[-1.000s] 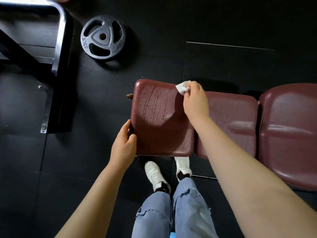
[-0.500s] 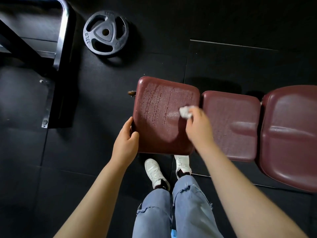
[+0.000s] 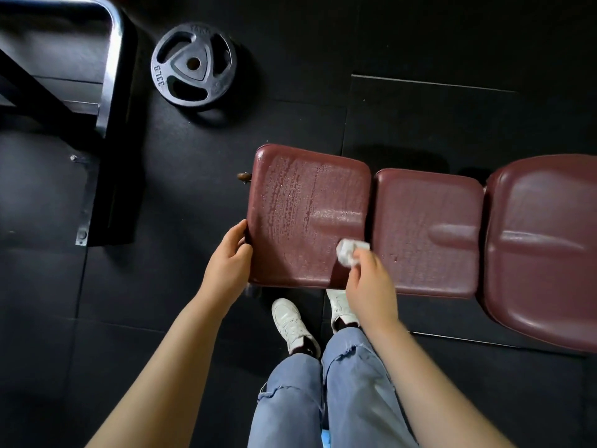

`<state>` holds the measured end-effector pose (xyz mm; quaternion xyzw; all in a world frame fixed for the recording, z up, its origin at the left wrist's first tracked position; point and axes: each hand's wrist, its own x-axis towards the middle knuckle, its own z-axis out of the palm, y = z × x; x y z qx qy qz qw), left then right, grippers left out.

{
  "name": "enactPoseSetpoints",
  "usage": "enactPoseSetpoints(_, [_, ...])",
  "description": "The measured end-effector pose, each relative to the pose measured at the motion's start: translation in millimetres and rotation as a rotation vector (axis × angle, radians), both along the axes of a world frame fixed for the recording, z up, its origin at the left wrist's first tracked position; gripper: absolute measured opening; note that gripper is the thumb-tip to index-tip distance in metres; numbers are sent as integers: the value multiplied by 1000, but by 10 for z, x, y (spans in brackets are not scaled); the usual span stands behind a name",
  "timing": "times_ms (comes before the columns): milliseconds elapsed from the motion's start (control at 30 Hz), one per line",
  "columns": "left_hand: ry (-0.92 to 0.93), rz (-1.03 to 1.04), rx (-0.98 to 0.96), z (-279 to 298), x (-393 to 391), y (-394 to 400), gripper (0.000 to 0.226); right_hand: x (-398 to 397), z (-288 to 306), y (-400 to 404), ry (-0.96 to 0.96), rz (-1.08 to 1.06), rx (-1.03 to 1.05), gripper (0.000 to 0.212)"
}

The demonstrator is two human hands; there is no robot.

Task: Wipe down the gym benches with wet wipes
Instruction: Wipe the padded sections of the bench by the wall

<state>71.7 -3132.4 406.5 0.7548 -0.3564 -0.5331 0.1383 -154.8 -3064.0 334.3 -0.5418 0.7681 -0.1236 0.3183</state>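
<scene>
Bench: maroon bench runs left to right across the black floor, three pads in a row.
End pad: the leftmost pad glistens with wet streaks.
Right hand: the right hand pinches a crumpled white wipe in its fingertips, pressing it on that pad's near right corner.
Left hand: the left hand grips the pad's left edge, fingers curled around it.
Off to the side: a weight plate lies flat, well apart, beside a metal frame.
Below: white sneakers, blue jeans.
</scene>
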Motion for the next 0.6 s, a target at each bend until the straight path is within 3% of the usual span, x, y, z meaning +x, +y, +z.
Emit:
enactPoseSetpoints(100, [7,2,-18,0,-17,8,53,98,57,328,-47,-52,50,9])
enactPoseSetpoints(300, [92,-5,-27,-45,67,46,52,385,136,190,-58,-351,51,14])
enactPoseSetpoints(400, [178,2,-34,-41,159,33,49,877,272,88,-105,-91,33,19])
enactPoseSetpoints(533, [195,67,-33,-26,228,92,41,1233,431,-76,-222,409,-171,25])
enactPoseSetpoints(600, [199,74,-39,-17,212,124,43,1025,364,-77,-186,460,-180,26])
